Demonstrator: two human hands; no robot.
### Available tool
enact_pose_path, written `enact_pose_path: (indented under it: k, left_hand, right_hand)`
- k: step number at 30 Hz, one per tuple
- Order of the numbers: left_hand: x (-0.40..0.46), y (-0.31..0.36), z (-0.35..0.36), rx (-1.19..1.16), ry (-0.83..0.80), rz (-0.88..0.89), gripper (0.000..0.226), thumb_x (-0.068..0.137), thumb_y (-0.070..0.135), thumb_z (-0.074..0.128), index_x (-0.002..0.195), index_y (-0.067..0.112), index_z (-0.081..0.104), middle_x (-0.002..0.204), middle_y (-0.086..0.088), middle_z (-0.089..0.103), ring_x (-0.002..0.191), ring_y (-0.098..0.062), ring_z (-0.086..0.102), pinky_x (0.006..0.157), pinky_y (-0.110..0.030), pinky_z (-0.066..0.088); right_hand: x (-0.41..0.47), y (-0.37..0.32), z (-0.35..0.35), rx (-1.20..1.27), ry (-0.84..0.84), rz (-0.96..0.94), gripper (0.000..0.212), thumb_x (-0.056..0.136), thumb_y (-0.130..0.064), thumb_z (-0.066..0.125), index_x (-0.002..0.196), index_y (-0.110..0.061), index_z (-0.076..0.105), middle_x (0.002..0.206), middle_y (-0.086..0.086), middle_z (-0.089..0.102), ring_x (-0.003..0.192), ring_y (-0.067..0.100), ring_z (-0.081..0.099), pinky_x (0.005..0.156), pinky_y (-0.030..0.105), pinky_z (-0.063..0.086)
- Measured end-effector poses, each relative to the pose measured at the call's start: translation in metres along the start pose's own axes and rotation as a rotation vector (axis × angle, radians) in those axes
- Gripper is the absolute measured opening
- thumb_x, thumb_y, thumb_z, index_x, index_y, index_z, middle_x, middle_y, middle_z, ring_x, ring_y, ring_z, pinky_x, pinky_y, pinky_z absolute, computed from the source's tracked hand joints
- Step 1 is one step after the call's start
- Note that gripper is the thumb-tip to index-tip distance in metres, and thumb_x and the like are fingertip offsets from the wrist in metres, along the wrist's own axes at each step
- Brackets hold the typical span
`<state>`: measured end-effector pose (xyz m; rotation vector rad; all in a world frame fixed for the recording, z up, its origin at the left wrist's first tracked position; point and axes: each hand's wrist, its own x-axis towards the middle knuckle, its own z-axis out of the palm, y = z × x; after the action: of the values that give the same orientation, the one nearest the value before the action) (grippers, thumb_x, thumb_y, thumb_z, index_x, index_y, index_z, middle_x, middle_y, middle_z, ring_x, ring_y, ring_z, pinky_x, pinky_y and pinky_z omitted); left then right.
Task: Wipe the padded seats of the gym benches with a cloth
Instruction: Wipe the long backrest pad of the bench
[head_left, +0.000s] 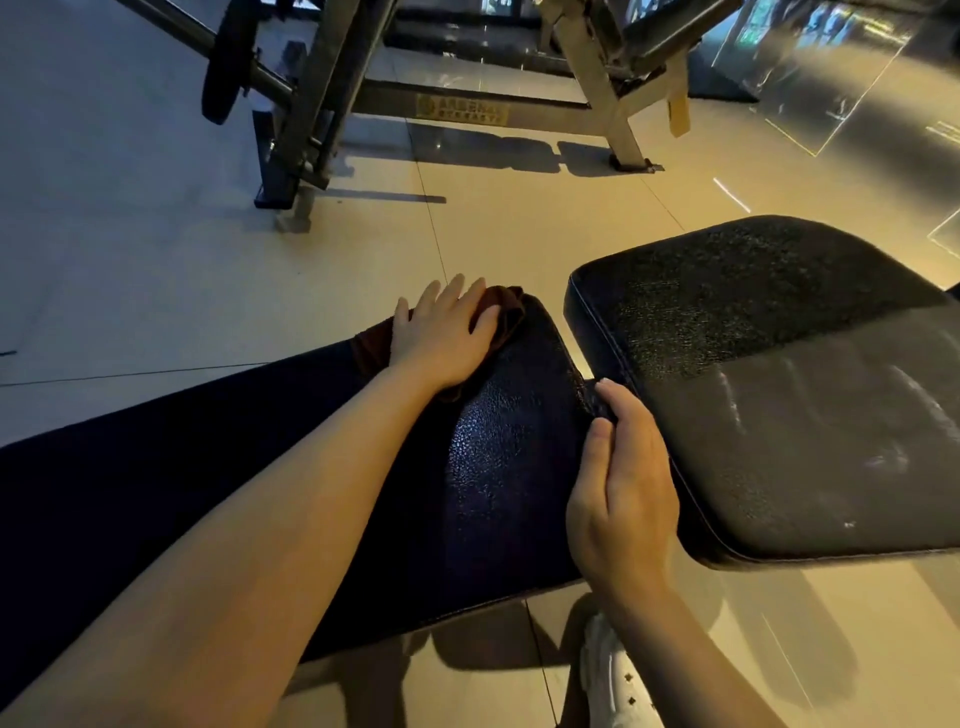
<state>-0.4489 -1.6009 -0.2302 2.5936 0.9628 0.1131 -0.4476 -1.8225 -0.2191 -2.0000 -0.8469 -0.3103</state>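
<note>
A black padded bench seat (498, 467) runs from the lower left to the centre. My left hand (441, 332) lies flat, fingers straight, pressing a dark brown cloth (506, 312) onto the seat's far corner. Most of the cloth is hidden under the hand. My right hand (621, 493) rests at the seat's right edge, in the gap beside a second black pad (779, 384), fingers curled over the edge. The second pad is angled up to the right and shows faint wet streaks on its nearer half.
A grey steel machine frame (467, 104) with a weight plate (226, 62) stands on the tiled floor ahead. Shiny beige floor tiles (156, 260) surround the bench. A white shoe (613, 675) shows below the seat at the bottom.
</note>
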Motion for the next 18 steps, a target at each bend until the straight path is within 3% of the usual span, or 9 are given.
enact_pose_path:
  k: [1, 5, 9, 10, 12, 14, 16, 18]
  left_hand:
    - [-0.010, 0.003, 0.001, -0.003, -0.026, -0.037, 0.057, 0.100, 0.056, 0.012, 0.153, 0.036, 0.007, 0.163, 0.003, 0.002, 0.149, -0.024, 0.000, 0.117, -0.054, -0.002]
    - [-0.065, 0.015, 0.002, -0.011, -0.101, -0.095, 0.058, 0.097, 0.061, 0.010, 0.151, 0.042, -0.005, 0.161, 0.003, -0.014, 0.148, -0.026, -0.014, 0.115, -0.059, -0.009]
    - [-0.152, 0.004, 0.016, 0.049, -0.058, -0.017, 0.057, 0.092, 0.065, -0.001, 0.142, 0.046, -0.021, 0.157, 0.006, -0.023, 0.147, -0.022, -0.018, 0.116, -0.052, -0.012]
    - [-0.177, -0.002, 0.022, 0.078, -0.029, 0.016, 0.056, 0.090, 0.065, -0.006, 0.141, 0.046, -0.021, 0.157, 0.006, -0.022, 0.148, -0.023, -0.014, 0.116, -0.051, -0.011]
    - [-0.219, -0.012, 0.033, 0.099, 0.028, 0.070, 0.055, 0.096, 0.059, -0.005, 0.149, 0.042, -0.002, 0.161, 0.001, 0.002, 0.148, -0.027, 0.009, 0.119, -0.053, 0.003]
    - [-0.240, -0.022, 0.036, 0.090, 0.005, 0.098, 0.055, 0.101, 0.059, 0.007, 0.151, 0.038, 0.015, 0.158, -0.001, 0.021, 0.144, -0.028, 0.025, 0.112, -0.052, 0.015]
    - [-0.238, -0.030, 0.032, 0.053, -0.023, 0.117, 0.055, 0.097, 0.063, 0.002, 0.149, 0.045, 0.003, 0.161, 0.004, 0.008, 0.148, -0.022, 0.011, 0.116, -0.050, 0.008]
    - [-0.219, -0.037, 0.027, 0.033, -0.002, 0.114, 0.055, 0.087, 0.070, -0.011, 0.138, 0.054, -0.022, 0.158, 0.012, -0.021, 0.146, -0.013, -0.017, 0.119, -0.047, -0.008]
  right_hand:
    - [0.000, -0.001, 0.000, -0.010, 0.009, 0.004, 0.037, 0.101, -0.031, 0.033, 0.129, -0.015, 0.052, 0.115, -0.012, 0.054, 0.103, -0.005, 0.045, 0.091, 0.004, 0.033]
    - [-0.001, -0.001, 0.000, -0.054, -0.009, 0.033, 0.039, 0.100, -0.030, 0.033, 0.123, -0.011, 0.058, 0.107, -0.001, 0.065, 0.094, 0.006, 0.055, 0.077, 0.018, 0.037]
    - [-0.002, -0.006, -0.003, -0.075, -0.043, -0.006, 0.035, 0.100, -0.025, 0.036, 0.120, -0.010, 0.060, 0.106, 0.003, 0.066, 0.095, 0.016, 0.061, 0.079, 0.026, 0.041]
    - [-0.002, -0.008, -0.003, -0.080, -0.056, -0.034, 0.034, 0.100, -0.024, 0.036, 0.120, -0.009, 0.060, 0.108, 0.004, 0.066, 0.098, 0.018, 0.062, 0.083, 0.029, 0.044]
    - [-0.002, -0.010, -0.004, -0.091, -0.083, -0.102, 0.032, 0.100, -0.021, 0.037, 0.119, -0.009, 0.060, 0.114, 0.006, 0.066, 0.107, 0.021, 0.060, 0.099, 0.041, 0.043]
    - [-0.006, -0.015, -0.003, -0.133, -0.108, -0.204, 0.032, 0.099, -0.021, 0.037, 0.117, -0.010, 0.061, 0.121, 0.006, 0.065, 0.118, 0.022, 0.057, 0.113, 0.048, 0.030]
    - [-0.018, -0.025, 0.005, -0.224, -0.185, -0.379, 0.036, 0.100, -0.025, 0.036, 0.117, -0.011, 0.063, 0.128, 0.007, 0.063, 0.128, 0.023, 0.052, 0.116, 0.052, 0.024]
    - [-0.035, -0.033, 0.016, -0.289, -0.298, -0.552, 0.035, 0.100, -0.027, 0.036, 0.120, -0.013, 0.062, 0.133, 0.007, 0.060, 0.134, 0.023, 0.047, 0.116, 0.055, 0.023]
